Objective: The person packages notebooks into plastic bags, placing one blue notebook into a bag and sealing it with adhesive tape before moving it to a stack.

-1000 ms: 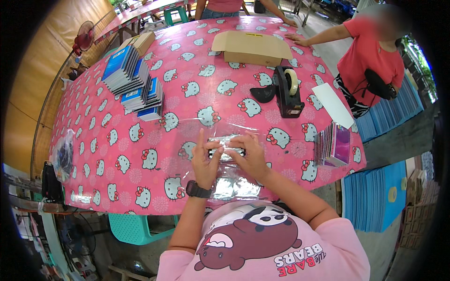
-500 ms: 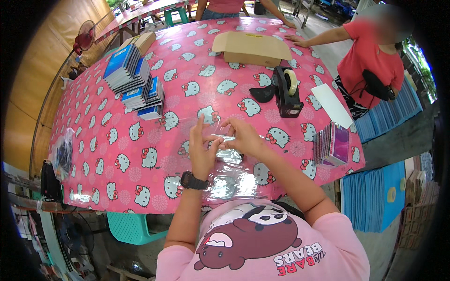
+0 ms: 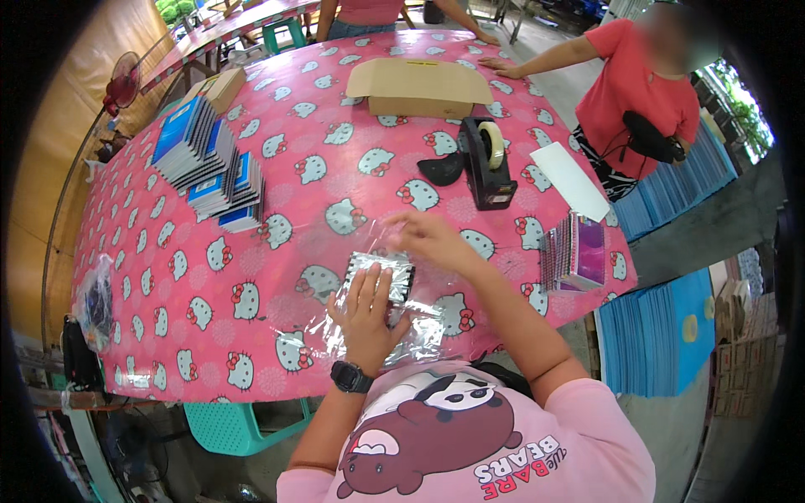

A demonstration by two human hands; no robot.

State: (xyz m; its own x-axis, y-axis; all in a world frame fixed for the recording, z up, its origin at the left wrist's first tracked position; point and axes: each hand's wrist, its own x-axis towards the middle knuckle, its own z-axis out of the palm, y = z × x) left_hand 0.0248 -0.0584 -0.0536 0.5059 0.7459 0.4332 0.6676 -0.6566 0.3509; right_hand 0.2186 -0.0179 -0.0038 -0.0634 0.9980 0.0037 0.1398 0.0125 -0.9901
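Head view: left hand (image 3: 366,312) laid flat, fingers spread, grip pinching nothing, pressing down on a small packet wrapped in clear plastic (image 3: 379,278) near the table's near edge, about midway along it. Under and around the packet, a crinkled sheet of clear plastic wrap (image 3: 415,329) reaching to that near edge. Right hand (image 3: 429,237) blurred, hovering just beyond the packet's far right corner, fingers loosely curled; cannot tell whether its grip pinches anything. Black wristwatch (image 3: 350,376) on the left wrist. Table (image 3: 251,327) covered in a pink cloth with a white cartoon-cat print. Farther in, toward the right edge, a black tape dispenser (image 3: 487,164) with a roll of tape. At the near right corner, an upright stack of purple-faced booklets (image 3: 576,252); just beyond it a white sheet (image 3: 570,179) lying over the right edge. Toward the left edge, fanned stacks of blue booklets (image 3: 210,164). At the far side, a flat cardboard box (image 3: 419,86). Beside the right edge, a person in a red shirt (image 3: 636,92), one hand resting on the far corner.
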